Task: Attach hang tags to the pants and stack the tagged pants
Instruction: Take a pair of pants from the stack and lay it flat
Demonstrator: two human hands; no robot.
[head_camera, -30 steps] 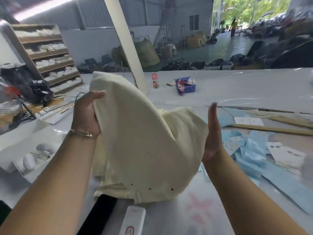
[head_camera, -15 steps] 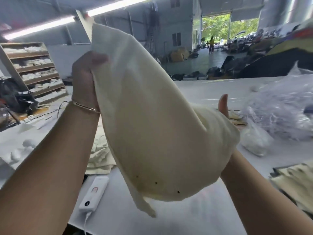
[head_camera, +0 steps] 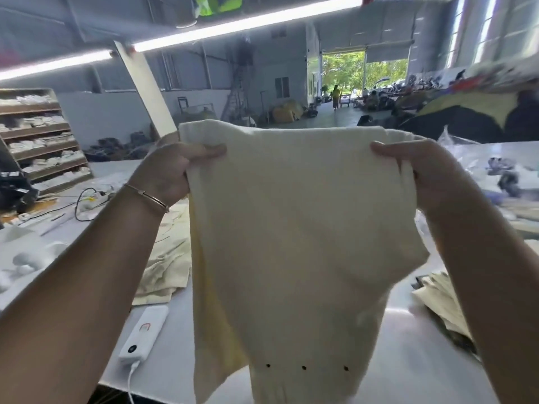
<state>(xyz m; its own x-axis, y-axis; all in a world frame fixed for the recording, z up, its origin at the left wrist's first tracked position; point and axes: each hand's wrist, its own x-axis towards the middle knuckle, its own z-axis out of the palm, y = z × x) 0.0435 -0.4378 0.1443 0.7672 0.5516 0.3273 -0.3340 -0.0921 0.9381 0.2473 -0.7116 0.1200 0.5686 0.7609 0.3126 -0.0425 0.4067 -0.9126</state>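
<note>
The pants point(head_camera: 294, 243), pale cream and folded, hang in the air across the middle of the frame, held up by their top edge well above the table point(head_camera: 408, 360). The left hand point(head_camera: 172, 170) pinches the upper left corner, thumb laid over the front of the cloth and fingers curled behind it. The right hand point(head_camera: 423, 173) grips the upper right corner the same way, with cloth bunched under the thumb. Three small dark holes point(head_camera: 303, 367) sit in a row near the lower edge. No hang tag can be seen on this pair from here.

The risks are mostly about the fold. Only the top corners are held, so the loose lower layers could swing apart or drop open when the pair comes down, and it would land crooked. A second cream pile point(head_camera: 166, 266) lies at centre left of the frame and another stack point(head_camera: 437, 301) at the right edge; setting this pair on the wrong one would mix tagged with untagged. The white device point(head_camera: 144, 333) and its cable point(head_camera: 131, 380) lie at lower left, near the hanging hem, which could snag or drag them.
</note>
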